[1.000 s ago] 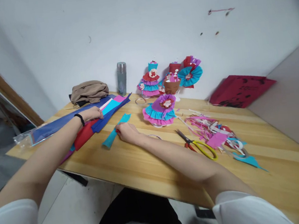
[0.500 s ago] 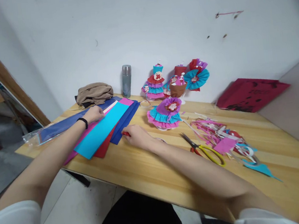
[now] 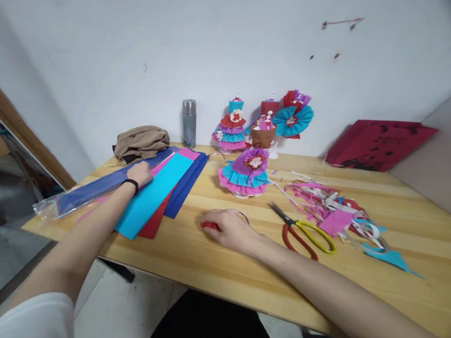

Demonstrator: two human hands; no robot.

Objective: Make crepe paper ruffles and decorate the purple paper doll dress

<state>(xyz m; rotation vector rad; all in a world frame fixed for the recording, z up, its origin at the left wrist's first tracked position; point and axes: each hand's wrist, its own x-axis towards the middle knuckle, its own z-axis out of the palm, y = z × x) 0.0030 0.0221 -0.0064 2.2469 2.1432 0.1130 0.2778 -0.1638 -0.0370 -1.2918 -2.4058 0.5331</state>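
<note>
My left hand [image 3: 140, 174] is closed at the upper left edge of a fan of coloured paper sheets; what its fingers hold, if anything, is hidden. The top sheet, turquoise paper [image 3: 157, 194], lies beside it, with pink paper [image 3: 188, 153] partly underneath. Red paper [image 3: 155, 220] and dark blue paper [image 3: 183, 193] stick out to the right. On the bare wood nearer the middle, my right hand [image 3: 230, 231] is closed around a small red piece [image 3: 211, 225], mostly covered by the fingers. Scissors [image 3: 301, 229] with one red and one yellow handle lie right of that hand.
Ruffled paper dresses [image 3: 245, 169] stand toward the wall near a grey flask [image 3: 190, 124]. Paper scraps [image 3: 337, 221] are heaped at the right, before a dark red bag [image 3: 377, 143]. A brown cloth [image 3: 141, 141] and a plastic-wrapped blue pack [image 3: 90, 194] lie left.
My right hand has moved away from the blue paper, toward the right and the near table edge, with the red piece still in it. My left hand has barely shifted.
</note>
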